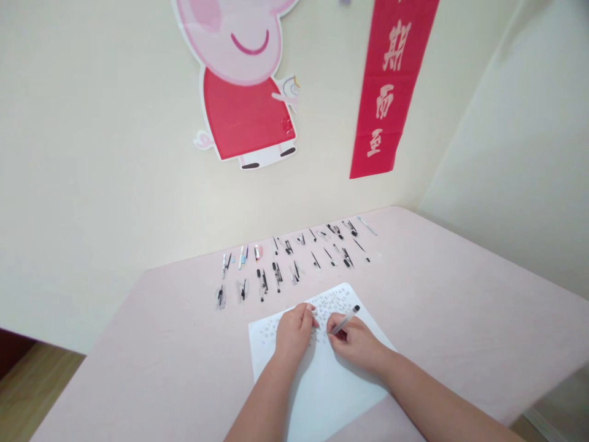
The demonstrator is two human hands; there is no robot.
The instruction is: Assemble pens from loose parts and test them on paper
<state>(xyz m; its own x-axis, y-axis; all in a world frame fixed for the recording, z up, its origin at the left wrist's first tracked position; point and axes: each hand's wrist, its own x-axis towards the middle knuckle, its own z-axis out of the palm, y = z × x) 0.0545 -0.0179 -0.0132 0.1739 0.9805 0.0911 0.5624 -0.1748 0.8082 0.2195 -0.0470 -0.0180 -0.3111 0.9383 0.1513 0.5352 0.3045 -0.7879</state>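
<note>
Right hand (pixel 355 345) grips pen (pixel 346 319) at white sheet (pixel 329 390)

The white sheet lies at an angle on a pale pink table (pixel 184 350), in the lower middle of the frame. Small grey marks (pixel 338 301) are scattered over its upper part, while its lower part is plain white.

The right hand, right of the lower centre, is closed around the pen, with the thumb and fingers bunched near its lower end. The pen has a pale barrel and leans so that its dark end points to the upper right. The fingers hide its tip, so whether it touches the sheet cannot be told. The left hand (pixel 294 328) rests on the sheet just left of the right hand, back upward and fingers curled inward; whether it holds anything cannot be told. The two hands are near each other but apart.

Beyond the sheet, around the middle of the frame, pen parts (pixel 277 273) lie in two uneven rows, most of them black or clear. A pink piece (pixel 259 252) lies toward the left of the far row, and a slim light-blue pen (pixel 367 226) lies at its right end.

On the wall (pixel 115 153), a pink cartoon cut-out (pixel 248 116) in red fills the top centre; a red banner (pixel 391 116) with pale characters hangs at the upper right.
</note>
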